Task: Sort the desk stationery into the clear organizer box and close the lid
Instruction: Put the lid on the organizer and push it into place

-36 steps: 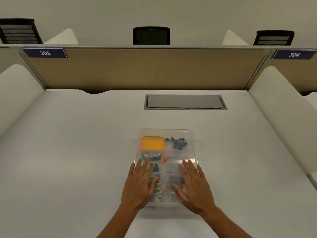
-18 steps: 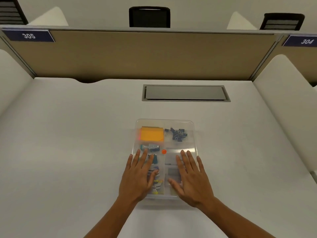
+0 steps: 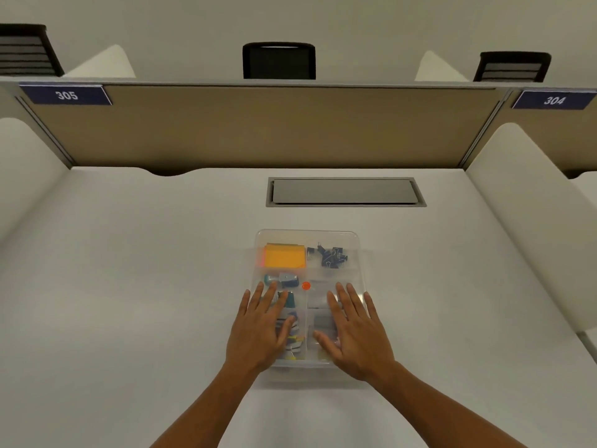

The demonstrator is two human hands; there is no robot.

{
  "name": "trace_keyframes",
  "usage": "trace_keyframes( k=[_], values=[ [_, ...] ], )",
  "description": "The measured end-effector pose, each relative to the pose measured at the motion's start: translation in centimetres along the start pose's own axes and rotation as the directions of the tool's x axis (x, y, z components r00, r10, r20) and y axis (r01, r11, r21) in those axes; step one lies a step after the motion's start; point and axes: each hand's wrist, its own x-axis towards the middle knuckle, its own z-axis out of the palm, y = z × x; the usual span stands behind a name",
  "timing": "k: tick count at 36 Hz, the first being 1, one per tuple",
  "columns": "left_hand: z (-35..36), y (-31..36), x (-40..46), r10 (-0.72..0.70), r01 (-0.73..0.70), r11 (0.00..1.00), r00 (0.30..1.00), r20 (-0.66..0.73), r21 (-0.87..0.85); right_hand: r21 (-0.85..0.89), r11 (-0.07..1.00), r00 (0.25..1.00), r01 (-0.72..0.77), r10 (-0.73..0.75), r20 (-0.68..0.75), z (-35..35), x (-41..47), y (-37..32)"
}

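The clear organizer box [image 3: 355, 240] lies on the white desk in front of me, its clear lid down over the compartments. Through the lid I see orange sticky notes [image 3: 285, 256] at the far left, dark binder clips [image 3: 331, 256] at the far right, a small blue-grey item [image 3: 287, 280] and an orange dot [image 3: 306, 285] at the middle. My left hand [image 3: 258, 331] lies flat, fingers spread, on the near left of the lid. My right hand [image 3: 357, 334] lies flat on the near right. They hide the near compartments' contents.
A grey cable hatch [image 3: 344, 191] is set into the desk behind the box. A tan partition [image 3: 258, 124] with labels 305 and 304 closes the back. White side dividers [image 3: 523, 202] flank the desk. Black chairs stand beyond the partition.
Both hands stay flat on the lid in about the same place. The view has shifted slightly with my head; the box has not moved.
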Motion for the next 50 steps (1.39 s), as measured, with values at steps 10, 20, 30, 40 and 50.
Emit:
trace_keyframes(
  k=[10,20,30,40,50],
  values=[
    [-0.6,0.1,1.1,-0.008,0.008,1.000,1.000,-0.015,-0.002,-0.015,1.000,1.000,0.010,-0.010,-0.012,0.0,1.6,0.6],
    [-0.7,0.0,2.2,-0.009,0.010,1.000,1.000,-0.026,0.017,-0.029,0.999,1.000,0.019,-0.020,-0.024,0.0,2.8,1.0],
    [-0.6,-0.1,2.6,-0.012,0.012,0.999,1.000,-0.008,0.044,-0.017,1.000,1.000,0.022,-0.022,-0.010,0.0,3.3,1.2],
    [-1.8,0.3,3.5,-0.020,0.016,0.997,0.998,0.051,0.080,-0.006,0.999,0.998,0.043,-0.043,0.034,-1.0,4.1,1.4],
    [-4.0,0.6,5.7,-0.063,0.049,0.992,0.991,0.115,0.115,0.011,0.999,0.995,0.034,-0.035,0.093,-3.0,5.3,1.5]
  ],
)
